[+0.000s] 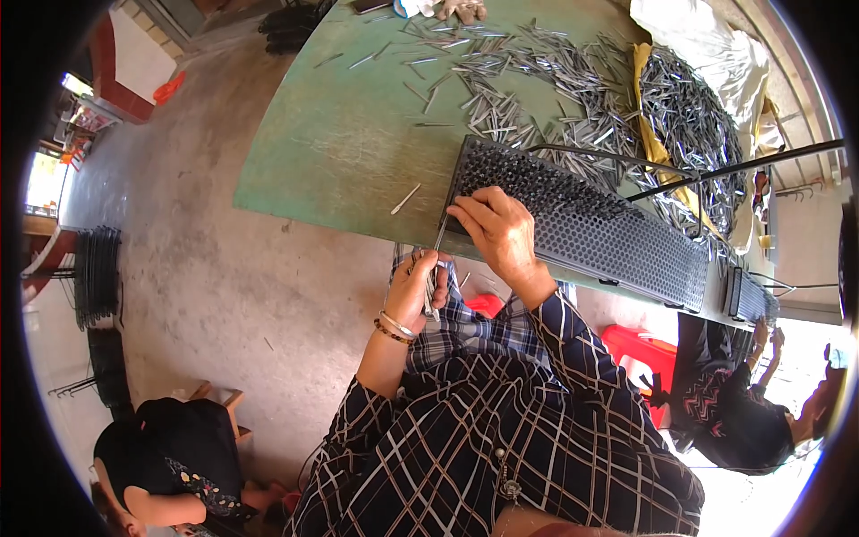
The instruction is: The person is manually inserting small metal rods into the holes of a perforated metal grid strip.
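Observation:
My left hand is closed around a small bundle of slim silver metal pieces, just off the table's near edge. One thin metal piece sticks up from that hand toward the fingertips of my right hand. My right thumb and fingers pinch together near its upper end, over the left end of a long black perforated rack. Dark metal pieces stand crowded in the holes of the rack's left and far part; the holes to the right show bare. A single metal piece lies on the table left of the rack.
Loose metal pieces spread over the green table beyond the rack. A sack heaped with more stands at the right. Black rods jut past the rack. Another person sits at the right, a second at lower left. A red stool stands nearby.

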Motion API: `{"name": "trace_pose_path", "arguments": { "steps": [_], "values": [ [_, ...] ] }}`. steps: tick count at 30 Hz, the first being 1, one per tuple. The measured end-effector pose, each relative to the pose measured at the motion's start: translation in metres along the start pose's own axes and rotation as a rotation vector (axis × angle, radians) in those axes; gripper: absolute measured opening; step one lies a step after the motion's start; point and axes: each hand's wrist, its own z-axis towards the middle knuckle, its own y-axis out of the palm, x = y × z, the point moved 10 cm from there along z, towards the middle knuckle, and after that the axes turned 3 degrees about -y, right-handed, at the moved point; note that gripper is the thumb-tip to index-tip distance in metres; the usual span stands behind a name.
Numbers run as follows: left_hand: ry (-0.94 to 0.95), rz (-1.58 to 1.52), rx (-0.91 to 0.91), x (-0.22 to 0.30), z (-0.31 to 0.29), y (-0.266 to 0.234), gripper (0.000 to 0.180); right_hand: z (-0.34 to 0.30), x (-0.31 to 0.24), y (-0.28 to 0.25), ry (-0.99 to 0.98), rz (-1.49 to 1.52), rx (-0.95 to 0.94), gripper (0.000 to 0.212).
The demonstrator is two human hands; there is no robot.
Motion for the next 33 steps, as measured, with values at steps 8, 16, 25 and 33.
{"name": "trace_pose_path", "arguments": {
  "steps": [8, 16, 25, 33],
  "values": [
    [0.12, 0.188, -0.082, 0.013, -0.023, 0.02, 0.026, -0.014, 0.013, 0.006, 0.506, 0.498, -0.314, 0.022],
    [-0.098, 0.043, -0.135, -0.021, -0.011, 0.031, 0.026, 0.0, 0.025, -0.019, 0.387, 0.361, -0.102, 0.016],
    [0.007, 0.358, -0.133, -0.07, -0.028, -0.008, 0.019, -0.002, 0.017, -0.01, 0.123, 0.15, -0.113, 0.018],
    [-0.145, 0.244, -0.165, -0.115, -0.06, -0.036, 0.017, -0.003, 0.0, -0.011, 0.025, -0.018, -0.104, 0.021]
  ]
}}
